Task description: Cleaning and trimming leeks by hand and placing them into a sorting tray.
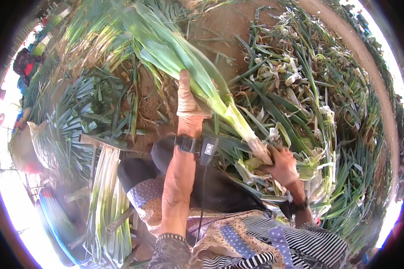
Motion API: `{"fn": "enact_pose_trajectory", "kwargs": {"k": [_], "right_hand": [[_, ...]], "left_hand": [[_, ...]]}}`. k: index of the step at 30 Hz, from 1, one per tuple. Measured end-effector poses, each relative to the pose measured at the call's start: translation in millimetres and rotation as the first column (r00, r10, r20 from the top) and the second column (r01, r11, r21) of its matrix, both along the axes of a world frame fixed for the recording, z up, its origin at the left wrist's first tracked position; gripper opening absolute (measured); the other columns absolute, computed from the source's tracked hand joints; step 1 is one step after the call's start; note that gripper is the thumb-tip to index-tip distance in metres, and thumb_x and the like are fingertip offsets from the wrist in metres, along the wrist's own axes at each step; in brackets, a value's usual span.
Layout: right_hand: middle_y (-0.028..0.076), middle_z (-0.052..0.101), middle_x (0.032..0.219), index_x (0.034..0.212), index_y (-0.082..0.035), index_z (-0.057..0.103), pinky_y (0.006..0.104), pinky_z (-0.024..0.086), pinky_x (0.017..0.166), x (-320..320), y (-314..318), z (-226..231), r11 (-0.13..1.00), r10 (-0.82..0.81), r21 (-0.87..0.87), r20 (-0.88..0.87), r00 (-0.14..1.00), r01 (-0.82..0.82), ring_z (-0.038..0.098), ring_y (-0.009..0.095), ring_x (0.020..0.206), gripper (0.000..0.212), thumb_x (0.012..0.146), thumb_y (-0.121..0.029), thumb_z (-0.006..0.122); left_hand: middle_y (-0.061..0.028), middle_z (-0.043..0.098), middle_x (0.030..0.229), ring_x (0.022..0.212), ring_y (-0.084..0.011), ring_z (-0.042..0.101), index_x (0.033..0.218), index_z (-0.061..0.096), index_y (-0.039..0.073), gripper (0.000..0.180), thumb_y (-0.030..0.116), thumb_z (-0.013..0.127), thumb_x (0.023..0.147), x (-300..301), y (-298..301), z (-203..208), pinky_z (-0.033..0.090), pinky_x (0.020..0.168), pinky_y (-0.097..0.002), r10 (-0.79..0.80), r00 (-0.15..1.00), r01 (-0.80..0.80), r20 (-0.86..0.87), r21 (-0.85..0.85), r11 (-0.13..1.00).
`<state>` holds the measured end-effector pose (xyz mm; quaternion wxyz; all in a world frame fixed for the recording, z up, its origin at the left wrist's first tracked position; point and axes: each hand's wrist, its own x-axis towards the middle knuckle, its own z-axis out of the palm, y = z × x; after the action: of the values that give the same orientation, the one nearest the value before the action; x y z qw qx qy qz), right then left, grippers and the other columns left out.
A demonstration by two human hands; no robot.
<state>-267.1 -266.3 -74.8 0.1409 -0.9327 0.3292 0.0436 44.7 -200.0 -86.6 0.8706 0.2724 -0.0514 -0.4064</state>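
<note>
A large leek slants across the middle, green leaves toward the upper left and pale root end toward the lower right. My left hand, in a pale covering, is closed round its leafy part; the fingers are mostly behind the leaves. Beside the root end is my right hand, its fingers curled and slightly blurred. What lies in those fingers, if anything, is hidden. Pale loose leaves surround the right hand.
A heap of stripped leaves covers the right side. At the lower left, a bundle of trimmed leeks rests on a metal frame. More leeks are piled at left, and others lie on bare soil farther off.
</note>
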Motion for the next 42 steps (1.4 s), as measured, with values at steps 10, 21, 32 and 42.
{"fn": "enact_pose_trajectory", "kwargs": {"k": [10, 21, 32, 42], "right_hand": [[0.010, 0.063, 0.093, 0.117, -0.002, 0.052, 0.0285, 0.052, 0.074, 216.2, -18.2, 8.1, 0.474, -0.404, 0.825, 0.514, 0.757, -0.307, 0.062, 0.023, 0.084, 0.059, 0.069, -0.023, 0.079], [0.002, 0.049, 0.058, 0.086, -0.003, 0.057, 0.0234, 0.038, 0.045, 36.4, -27.2, -6.4, 0.172, -0.754, 0.912, 0.366, 0.546, -0.373, 0.047, 0.010, 0.051, 0.022, 0.085, -0.024, 0.059], [0.015, 0.058, 0.062, 0.073, -0.005, 0.063, 0.0384, 0.044, 0.053, -91.9, 11.9, -121.8, 0.981, -0.192, 0.086, 0.330, 0.924, 0.173, 0.055, 0.028, 0.053, 0.028, 0.068, -0.028, 0.080], [0.015, 0.067, 0.097, 0.103, -0.005, 0.066, 0.0378, 0.048, 0.075, -321.9, -57.0, -75.9, 0.579, -0.764, -0.027, -0.368, 0.530, 0.815, 0.062, 0.027, 0.086, 0.042, 0.076, -0.038, 0.066]], "left_hand": [[-0.0096, 0.061, 0.093, 0.079, -0.0224, 0.060, 0.113, 0.054, 0.006, 0.055, 0.040, 0.074, 0.075, -7.0, -0.1, 6.7, 0.051, 0.072, -0.0380, 0.139, 0.988, -0.144, 0.073, 0.074, 0.987], [-0.0009, 0.051, 0.066, 0.053, -0.0153, 0.048, 0.082, 0.053, 0.008, 0.048, 0.053, 0.071, 0.076, 56.7, 29.0, -18.1, 0.049, 0.056, -0.0323, 0.285, 0.956, -0.285, -0.073, 0.003, 0.958], [-0.0006, 0.052, 0.058, 0.040, -0.0107, 0.044, 0.077, 0.053, 0.010, 0.031, 0.034, 0.072, 0.079, -14.0, 0.8, -6.4, 0.035, 0.037, -0.0268, 0.249, 0.958, -0.224, -0.140, 0.170, 0.960], [0.0007, 0.046, 0.061, 0.049, -0.0096, 0.041, 0.082, 0.048, 0.009, 0.040, 0.046, 0.063, 0.085, 65.1, 48.1, 24.3, 0.034, 0.043, -0.0248, 0.650, 0.759, -0.625, -0.030, 0.246, 0.741]]}}
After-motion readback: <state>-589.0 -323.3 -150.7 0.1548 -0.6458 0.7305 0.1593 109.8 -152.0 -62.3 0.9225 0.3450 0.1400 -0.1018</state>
